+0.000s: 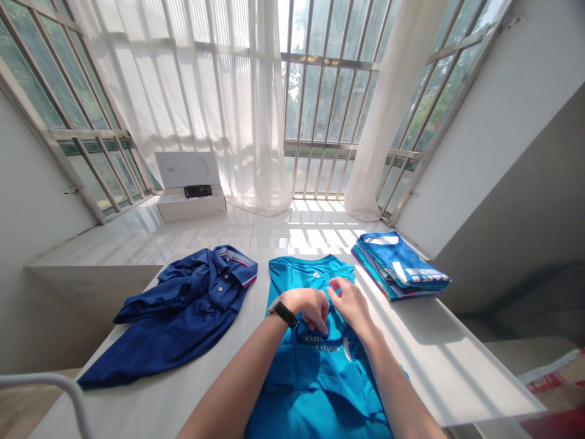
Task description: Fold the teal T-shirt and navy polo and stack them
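Observation:
A bright blue T-shirt (315, 390) with white print across the chest lies front up on the white table, its neckline at the far end and its lower part bunched in folds near me. My left hand (309, 306), with a black-banded watch on the wrist, hovers over or rests on the chest; its loosely bent fingers point down and pinch no cloth that I can see. Beside it on the right, my right hand (351, 303) is over the shirt's upper right part, fingers slightly curled and apart, holding nothing visible.
A navy polo shirt (183, 329) lies loosely spread at the left. To the right stands a stack of folded shirts (402, 268). An open white box (192, 208) with a black device (198, 191) sits on the sill by the curtains (260, 122). A grey cable (68, 387) curves at lower left.

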Action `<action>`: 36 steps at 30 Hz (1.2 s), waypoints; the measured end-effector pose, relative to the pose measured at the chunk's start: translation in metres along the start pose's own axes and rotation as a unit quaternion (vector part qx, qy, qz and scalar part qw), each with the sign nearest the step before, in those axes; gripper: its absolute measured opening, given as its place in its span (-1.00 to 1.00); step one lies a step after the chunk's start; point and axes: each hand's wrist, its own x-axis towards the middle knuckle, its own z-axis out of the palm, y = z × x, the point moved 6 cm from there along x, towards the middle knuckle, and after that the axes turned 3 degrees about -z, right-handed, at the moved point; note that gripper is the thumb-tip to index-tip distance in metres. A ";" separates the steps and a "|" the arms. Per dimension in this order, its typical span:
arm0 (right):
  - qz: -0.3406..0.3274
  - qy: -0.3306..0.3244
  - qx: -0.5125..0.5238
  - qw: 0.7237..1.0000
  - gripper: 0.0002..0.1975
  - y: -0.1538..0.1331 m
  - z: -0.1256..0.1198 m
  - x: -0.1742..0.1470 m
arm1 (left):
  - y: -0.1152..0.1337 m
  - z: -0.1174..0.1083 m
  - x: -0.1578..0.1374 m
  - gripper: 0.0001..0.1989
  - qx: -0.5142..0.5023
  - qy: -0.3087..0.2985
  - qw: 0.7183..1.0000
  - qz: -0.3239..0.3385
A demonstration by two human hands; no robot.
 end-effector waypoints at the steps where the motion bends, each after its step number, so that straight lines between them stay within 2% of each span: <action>1: 0.003 0.001 0.000 1.000 -0.84 0.000 0.000 0.000 | 0.000 0.001 0.001 -0.77 0.013 0.002 1.000 -0.003; 5: -0.002 -0.014 -0.023 1.000 -0.81 -0.001 0.004 -0.001 | 0.001 0.002 0.001 -0.76 0.023 0.004 1.000 -0.001; 8: 0.004 -0.037 -0.066 0.997 -0.74 0.002 0.010 -0.002 | 0.001 -0.008 -0.003 -0.82 0.012 0.025 0.999 0.021; 10: 0.011 -0.046 -0.087 0.995 -0.71 0.004 0.013 -0.002 | -0.005 -0.024 -0.009 -0.88 0.019 0.087 0.995 0.039; 12: 0.011 -0.048 -0.094 0.994 -0.69 0.004 0.013 -0.003 | -0.016 -0.044 -0.017 -0.94 0.030 0.177 0.983 0.044; 15: 0.007 -0.056 -0.091 0.994 -0.67 0.003 0.013 -0.003 | -0.043 -0.071 -0.028 -0.86 0.039 0.298 0.953 0.028; 17: 0.012 -0.069 -0.089 0.994 -0.64 0.003 0.013 -0.003 | -0.061 -0.082 -0.032 -0.84 0.038 0.341 0.939 0.011; 20: 0.020 -0.087 -0.084 0.992 -0.60 0.003 0.013 -0.002 | -0.077 -0.091 -0.036 -0.82 0.040 0.354 0.934 -0.001; 24: 0.020 -0.095 -0.075 0.992 -0.58 0.003 0.013 -0.002 | -0.062 -0.097 -0.052 -0.72 0.039 0.347 0.936 0.040; 28: 0.021 -0.098 -0.066 0.993 -0.57 0.003 0.013 -0.001 | -0.027 -0.095 -0.078 -0.65 0.013 0.302 0.945 0.125; 31: 0.016 -0.115 -0.046 0.992 -0.56 0.000 0.012 0.002 | -0.016 -0.085 -0.099 -0.69 0.028 0.311 0.945 0.097; 34: -0.005 -0.138 -0.016 0.990 -0.58 -0.006 0.002 0.000 | -0.016 -0.057 -0.124 -0.84 0.077 0.323 0.942 0.042; 36: -0.041 -0.128 0.018 0.991 -0.63 -0.013 -0.018 -0.010 | -0.018 -0.027 -0.144 -0.90 0.075 0.327 0.941 0.044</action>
